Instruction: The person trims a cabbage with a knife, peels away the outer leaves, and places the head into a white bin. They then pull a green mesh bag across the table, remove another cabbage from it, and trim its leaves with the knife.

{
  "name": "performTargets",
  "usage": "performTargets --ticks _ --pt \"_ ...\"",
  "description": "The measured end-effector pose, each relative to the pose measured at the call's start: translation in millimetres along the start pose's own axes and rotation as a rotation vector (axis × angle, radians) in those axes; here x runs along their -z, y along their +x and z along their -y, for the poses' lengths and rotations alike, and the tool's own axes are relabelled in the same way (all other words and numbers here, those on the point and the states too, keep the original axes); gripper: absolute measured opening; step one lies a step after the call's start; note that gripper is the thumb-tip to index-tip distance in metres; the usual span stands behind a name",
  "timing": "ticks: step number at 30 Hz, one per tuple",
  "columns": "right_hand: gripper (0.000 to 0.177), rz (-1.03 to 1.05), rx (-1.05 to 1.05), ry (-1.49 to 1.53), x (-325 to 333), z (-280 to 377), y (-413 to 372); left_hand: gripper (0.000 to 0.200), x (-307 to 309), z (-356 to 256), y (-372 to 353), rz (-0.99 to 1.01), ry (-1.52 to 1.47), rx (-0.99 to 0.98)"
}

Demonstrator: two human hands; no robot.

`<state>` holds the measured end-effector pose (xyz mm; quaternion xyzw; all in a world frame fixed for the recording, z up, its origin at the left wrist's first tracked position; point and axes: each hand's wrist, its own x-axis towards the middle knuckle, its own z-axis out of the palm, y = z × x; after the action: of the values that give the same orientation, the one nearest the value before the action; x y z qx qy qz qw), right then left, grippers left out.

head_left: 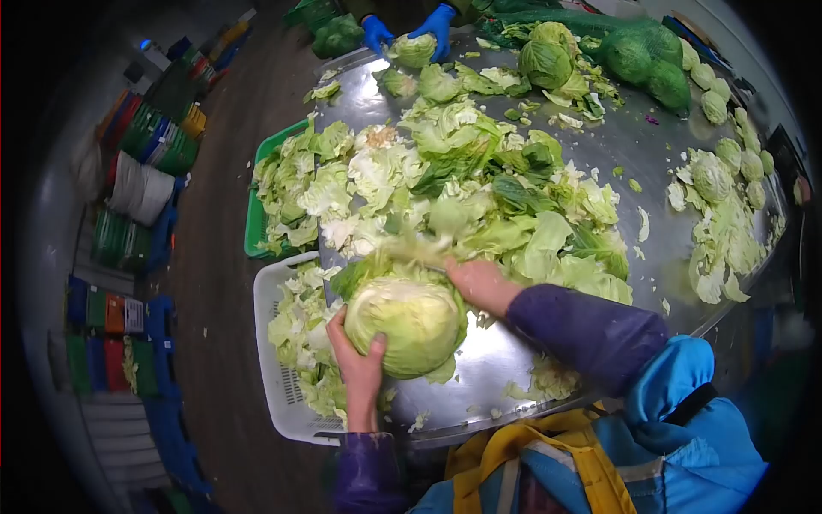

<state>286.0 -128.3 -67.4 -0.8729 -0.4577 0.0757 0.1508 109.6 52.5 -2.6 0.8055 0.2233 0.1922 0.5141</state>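
Note:
A large pale-green cabbage [402,321] is at the near edge of the metal table, its outer leaves partly stripped. My left hand [358,353] grips it from the left side, thumb on the front and fingers behind. At its upper right, my right hand [478,284] is closed around a knife [434,268], of which only a short piece of blade shows. Blurred leaf pieces [419,250] lie or move just behind the cabbage, by the blade. A broad heap of loose cabbage leaves [479,171] spreads beyond both hands.
A white basket [270,360] and a green crate [254,224], both holding leaves, stand at the table's left edge. Across the metal table [638,184], a co-worker's blue-gloved hands [435,30] hold another cabbage. Netted cabbages [638,56] lie far right; trimmed heads [712,176] line the right edge.

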Motion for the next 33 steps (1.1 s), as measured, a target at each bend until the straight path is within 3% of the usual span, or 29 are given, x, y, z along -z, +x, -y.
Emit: performTargets --ticks 2,5,11,13,15,17,19,21,24,26,27,29,30,32,33 --pt "0.029 0.072 -0.131 0.015 5.7 -0.3 16.5 0.081 -5.9 -7.4 -17.4 -0.031 0.135 -0.127" --pt "0.029 0.214 -0.102 0.15 24.0 -11.6 35.1 0.085 -9.0 -9.1 -51.2 -0.063 0.159 -0.249" --pt "0.022 0.099 -0.169 0.154 29.2 15.3 1.5 0.091 7.1 -21.9 -85.1 -0.015 0.04 -0.13" --pt "0.018 -0.04 -0.065 0.121 19.2 30.7 -23.6 0.089 1.7 -60.1 -65.9 -0.074 0.282 -0.096" --pt "0.02 -0.024 -0.128 0.152 13.1 24.4 -32.1 0.086 -14.5 -82.7 -53.7 -0.028 0.339 -0.122" --pt "0.021 0.025 -0.206 0.125 27.9 -2.3 -39.8 0.083 -13.0 -79.2 -53.4 0.18 0.495 -0.072" --pt "0.023 0.079 -0.271 0.114 35.5 -17.4 -51.4 0.079 8.3 -54.7 -57.3 0.179 0.41 -0.088" --pt "0.023 0.082 -0.308 0.259 42.5 -23.2 -60.5 0.081 31.1 -29.1 -66.1 0.153 -0.013 0.203" --pt "0.023 0.1 -0.352 0.34 65.4 -23.1 -78.9 0.087 49.4 -20.5 -83.2 0.185 -0.078 0.236" --pt "0.026 -0.01 -0.367 0.481 84.1 -36.5 -104.2 0.082 52.7 -62.3 -91.0 0.203 -0.017 0.298" --pt "0.026 -0.021 -0.413 0.458 92.6 -48.0 -117.6 0.078 47.7 -73.7 -90.3 0.215 0.051 0.357" --pt "0.028 -0.441 -0.633 0.541 110.7 -68.9 -144.7 0.089 63.7 -28.4 -98.7 0.168 0.04 0.437" --pt "0.028 -0.453 -0.649 0.521 107.8 -90.8 -158.5 0.092 57.4 -44.6 -93.3 0.182 -0.065 0.378" --pt "0.031 -0.534 -0.931 0.525 85.0 -138.2 -179.5 0.095 61.7 -32.7 -87.5 0.234 -0.015 0.37" --pt "0.03 -0.418 -0.996 0.593 90.0 -133.2 -180.3 0.097 68.6 -27.9 -90.3 0.272 0.048 0.373"
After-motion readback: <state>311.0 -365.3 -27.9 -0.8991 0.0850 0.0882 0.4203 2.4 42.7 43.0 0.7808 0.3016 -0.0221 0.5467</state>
